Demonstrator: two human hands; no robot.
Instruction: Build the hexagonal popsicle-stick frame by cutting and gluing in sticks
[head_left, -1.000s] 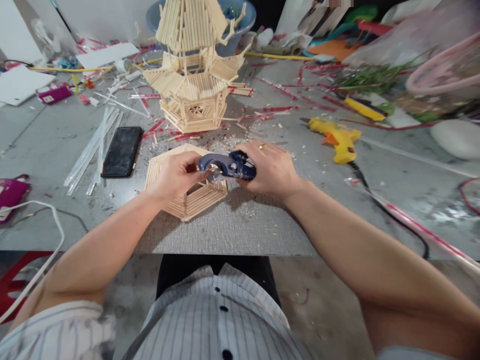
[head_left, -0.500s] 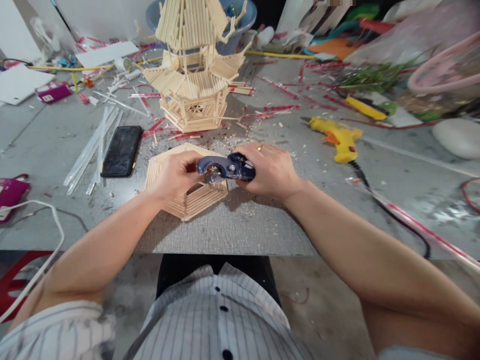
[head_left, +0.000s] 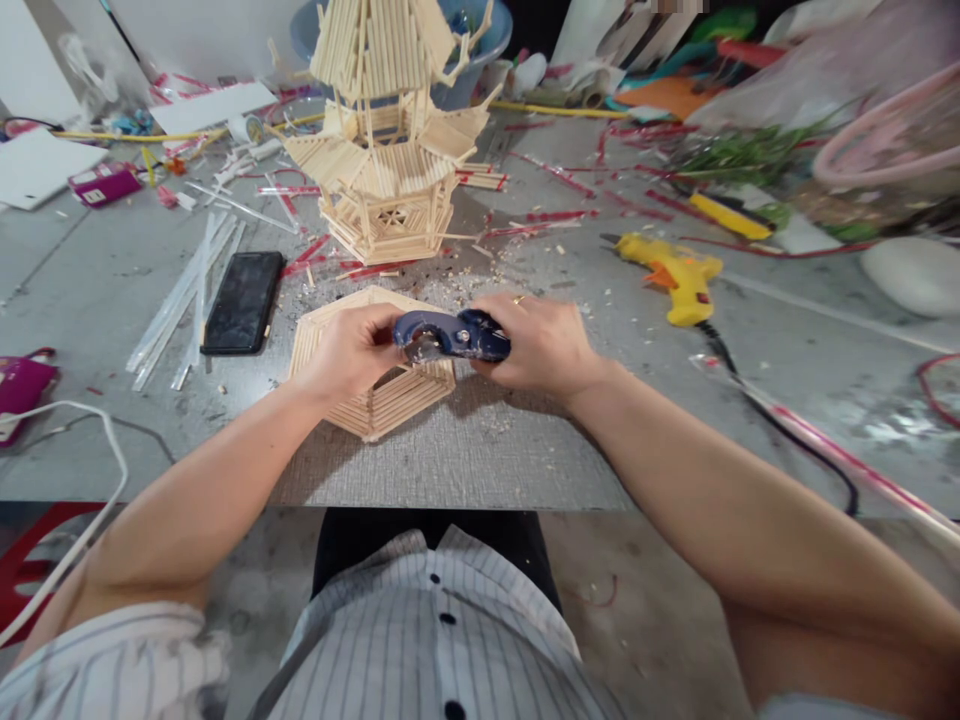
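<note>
My right hand (head_left: 541, 342) is closed round the handles of a dark blue cutter (head_left: 450, 336). Its jaws point left and meet the fingertips of my left hand (head_left: 354, 350). That hand is pinched closed at the jaws on something too small to make out. Both hands hover over a hexagonal frame of wooden sticks (head_left: 371, 385) lying flat on the grey table (head_left: 480, 450). Behind it stands a tall pagoda model of the same sticks (head_left: 390, 140).
A black phone (head_left: 244, 300) and clear glue sticks (head_left: 184, 295) lie to the left. A yellow glue gun (head_left: 671, 275) with a black cord lies to the right. Red scraps, wood chips, a white cable (head_left: 90, 440) and a pink basket (head_left: 885, 150) crowd the table.
The cutter's jaws have closed a little and dipped slightly toward my left fingertips. Both hands have stayed in nearly the same place.
</note>
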